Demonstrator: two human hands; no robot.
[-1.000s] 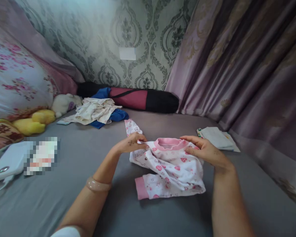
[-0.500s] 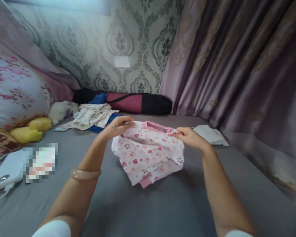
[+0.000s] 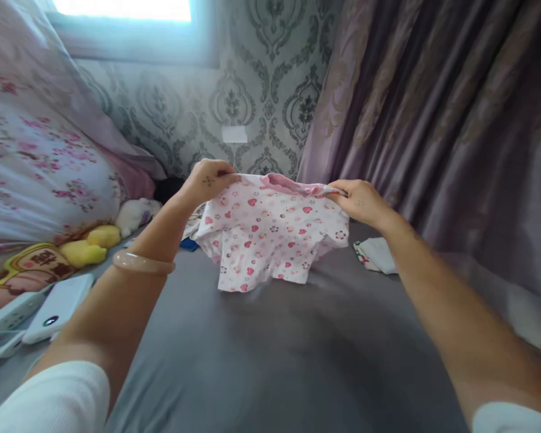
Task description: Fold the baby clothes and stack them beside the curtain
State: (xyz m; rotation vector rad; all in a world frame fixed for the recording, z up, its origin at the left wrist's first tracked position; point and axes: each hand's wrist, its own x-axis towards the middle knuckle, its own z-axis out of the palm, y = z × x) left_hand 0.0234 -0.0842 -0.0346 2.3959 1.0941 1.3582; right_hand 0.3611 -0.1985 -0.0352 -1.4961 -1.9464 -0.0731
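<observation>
A small white shirt [image 3: 270, 228] with pink hearts, flowers and a pink neckline hangs spread between my two hands, above the bed. My left hand [image 3: 210, 179] is closed on one shoulder, its thumb and fingers pinching the cloth. At the other shoulder, close to the collar, my right hand [image 3: 358, 201] pinches the fabric in the same way. The shirt's lower edge hangs loose over the grey sheet [image 3: 279, 355]. Behind the shirt, a pile of clothes is mostly hidden.
Folded cloths [image 3: 376, 255] lie on the right by the purple curtain [image 3: 415, 120]. To the left are yellow plush toys [image 3: 88, 248], a white plush toy [image 3: 137, 215], a white power bank [image 3: 61, 307] and a power strip [image 3: 11, 316]. A patterned wall [image 3: 270, 90] stands behind.
Both hands have risen and moved forward with the shirt, which now hangs more spread out and flatter. My view has tilted up, bringing in more of the window.
</observation>
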